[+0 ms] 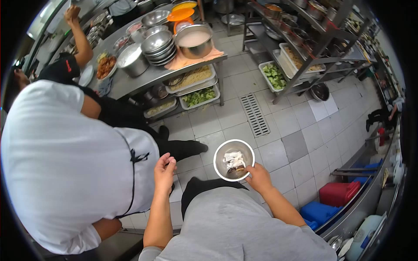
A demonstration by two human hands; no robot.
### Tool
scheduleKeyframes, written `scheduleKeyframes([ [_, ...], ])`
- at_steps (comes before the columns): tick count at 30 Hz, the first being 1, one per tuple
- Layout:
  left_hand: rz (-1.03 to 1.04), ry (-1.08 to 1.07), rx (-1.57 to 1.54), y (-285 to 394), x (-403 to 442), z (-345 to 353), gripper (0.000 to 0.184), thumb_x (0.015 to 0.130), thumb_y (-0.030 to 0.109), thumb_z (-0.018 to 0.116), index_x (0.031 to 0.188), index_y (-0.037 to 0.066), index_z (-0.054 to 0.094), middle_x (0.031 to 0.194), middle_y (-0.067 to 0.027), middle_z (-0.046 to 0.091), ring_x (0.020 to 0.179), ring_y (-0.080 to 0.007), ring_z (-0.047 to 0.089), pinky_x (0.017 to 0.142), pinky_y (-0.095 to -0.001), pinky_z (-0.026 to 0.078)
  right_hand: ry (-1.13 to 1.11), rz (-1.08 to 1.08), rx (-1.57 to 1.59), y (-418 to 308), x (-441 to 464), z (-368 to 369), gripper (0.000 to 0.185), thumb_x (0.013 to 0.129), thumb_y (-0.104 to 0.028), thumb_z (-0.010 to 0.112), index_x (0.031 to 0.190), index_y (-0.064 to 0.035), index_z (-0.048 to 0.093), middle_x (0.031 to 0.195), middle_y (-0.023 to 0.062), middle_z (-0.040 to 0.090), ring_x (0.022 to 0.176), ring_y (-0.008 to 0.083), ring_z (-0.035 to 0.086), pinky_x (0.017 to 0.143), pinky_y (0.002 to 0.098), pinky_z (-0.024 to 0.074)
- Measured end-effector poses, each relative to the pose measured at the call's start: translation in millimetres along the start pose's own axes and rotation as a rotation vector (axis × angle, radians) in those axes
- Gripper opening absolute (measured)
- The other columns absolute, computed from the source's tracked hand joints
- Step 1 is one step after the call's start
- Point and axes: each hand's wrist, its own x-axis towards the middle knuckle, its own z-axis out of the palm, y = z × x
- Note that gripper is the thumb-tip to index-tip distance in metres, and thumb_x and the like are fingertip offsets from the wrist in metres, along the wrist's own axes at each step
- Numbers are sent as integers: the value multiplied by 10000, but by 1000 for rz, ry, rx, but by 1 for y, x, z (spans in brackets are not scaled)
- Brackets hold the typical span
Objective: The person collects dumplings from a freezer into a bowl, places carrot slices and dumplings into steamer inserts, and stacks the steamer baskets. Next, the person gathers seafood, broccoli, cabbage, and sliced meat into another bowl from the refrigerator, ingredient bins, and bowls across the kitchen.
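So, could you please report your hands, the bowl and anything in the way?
Right hand gripping metal bowl by rim, white and dark pieces inside. Left hand empty, fingers loosely curled. Co-worker in white close on left.

"Where does the single view sit?"
"On the wearer's head; it faces forward and down, above the left hand [165, 174] and right hand [260, 177]; the desk [130, 85] lies farther, beyond the left hand."
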Motion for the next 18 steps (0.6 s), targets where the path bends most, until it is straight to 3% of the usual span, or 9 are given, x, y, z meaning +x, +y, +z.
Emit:
scheduleKeyframes([
  [3, -23, 14, 30, -8, 4, -10, 528, 1014, 287, 763, 1443, 14, 620, 1164, -11, 714, 897, -93, 645, 727, -256, 468, -19, -10, 7, 0, 22, 6, 319, 771, -95, 859, 1063, -128, 736, 1096, 131, 697, 1037, 383, 691, 862, 491, 573],
  [4, -28, 9, -2, -5, 7, -13, 467, 1026, 135, 725, 1434, -54, 598, 1175, -79, 696, 939, -125, 654, 828, -275, 545, -18, -17, 0, -2, 31, 10, 312, 774, -109, 868, 1053, -134, 728, 1099, 128, 700, 1038, 381, 692, 866, 487, 575],
  [10, -127, -39, 41, -26, 85, -21, 465, 1027, 139, 725, 1422, -72, 604, 1161, -79, 697, 955, -126, 655, 856, -281, 553, -68, -10, -25, -19, 101, 27, 331, 770, -112, 884, 1055, -142, 717, 1106, 130, 704, 1036, 376, 698, 859, 481, 579],
  [13, -187, -138, 40, -68, 155, -8, 475, 1015, 157, 743, 1416, -59, 612, 1146, -63, 703, 946, -129, 665, 847, -281, 555, -76, 35, -11, -32, 130, 32, 349, 758, -91, 887, 1060, -137, 717, 1083, 129, 705, 1029, 375, 700, 859, 481, 579],
  [16, -166, -342, 123, -118, 246, 21, 512, 983, 199, 767, 1409, -44, 622, 1128, -74, 745, 976, -179, 732, 874, -302, 575, -62, 118, 12, -34, 172, 54, 360, 747, -82, 895, 1055, -136, 716, 1047, 126, 705, 1013, 373, 703, 847, 481, 581],
  [18, 4, -480, 561, -159, 319, 48, 592, 947, 281, 783, 1413, -44, 616, 1168, -173, 756, 1062, -303, 747, 960, -396, 582, -50, 174, 60, -13, 201, 89, 360, 743, -102, 912, 1043, -138, 717, 1035, 131, 708, 995, 368, 709, 808, 476, 591],
])
